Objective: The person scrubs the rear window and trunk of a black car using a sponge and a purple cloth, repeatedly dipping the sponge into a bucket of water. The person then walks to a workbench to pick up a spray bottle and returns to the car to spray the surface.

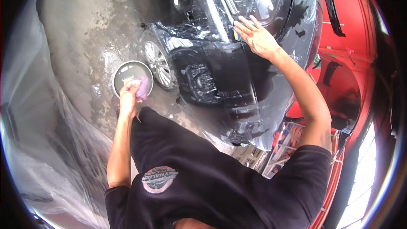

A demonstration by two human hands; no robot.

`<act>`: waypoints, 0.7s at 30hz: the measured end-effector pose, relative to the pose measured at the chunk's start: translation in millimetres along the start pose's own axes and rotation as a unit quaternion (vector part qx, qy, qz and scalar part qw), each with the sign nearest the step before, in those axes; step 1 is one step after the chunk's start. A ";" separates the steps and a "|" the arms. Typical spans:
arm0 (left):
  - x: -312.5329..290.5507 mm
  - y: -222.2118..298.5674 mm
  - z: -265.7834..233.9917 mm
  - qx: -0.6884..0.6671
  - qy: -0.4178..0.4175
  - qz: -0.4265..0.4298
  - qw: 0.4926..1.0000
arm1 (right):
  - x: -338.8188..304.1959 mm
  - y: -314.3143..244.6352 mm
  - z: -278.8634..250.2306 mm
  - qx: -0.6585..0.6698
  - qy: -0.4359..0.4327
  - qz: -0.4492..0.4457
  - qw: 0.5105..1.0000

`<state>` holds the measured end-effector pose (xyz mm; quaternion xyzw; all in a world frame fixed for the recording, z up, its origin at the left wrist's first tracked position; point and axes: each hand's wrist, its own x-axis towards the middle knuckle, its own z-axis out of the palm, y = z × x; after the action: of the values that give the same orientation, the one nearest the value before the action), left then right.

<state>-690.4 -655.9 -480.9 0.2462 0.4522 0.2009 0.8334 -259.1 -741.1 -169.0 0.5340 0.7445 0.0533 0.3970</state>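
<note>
Down on the left, my left hand (129, 93) is closed round a bunched purple cloth (144, 88) over a round bucket (115, 71). Greyish liquid shows inside the bucket. Farther up and to the right, my right hand (255, 39) lies with its fingers stretched and slightly spread against the wet black car (224, 65). A small pale yellowish piece (236, 36) peeks out by its fingertips; the rest of that piece is hidden, so its kind is unclear. Clear plastic film covers much of the car around the dark panel.
The car's silver wheel (157, 63) stands beside the bucket. Wet concrete floor (85, 29) stretches along the left, with a translucent plastic sheet (38, 114) hanging at the edge. Red car panels (347, 21) are at the right, and a crate-like rack (254, 157) stands below the car.
</note>
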 end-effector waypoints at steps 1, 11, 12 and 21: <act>-1.1 3.7 2.5 0.008 -0.019 0.004 1.000 | -6.1 4.4 3.5 0.015 0.025 0.007 1.000; -11.2 5.4 1.1 0.089 -0.013 -0.002 0.996 | 9.6 -6.0 2.0 0.048 0.076 0.109 0.990; -7.2 3.9 5.5 0.106 -0.032 0.013 0.994 | 26.5 -14.3 8.9 0.036 0.088 0.138 0.986; -0.2 -13.4 -39.2 0.021 0.037 -0.082 0.996 | 179.4 -311.7 12.9 0.746 0.151 0.148 0.632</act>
<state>-722.4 -657.7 -507.2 0.2180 0.5059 0.1315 0.8242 -505.8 -727.5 -430.6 0.7359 0.4910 -0.3817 -0.2678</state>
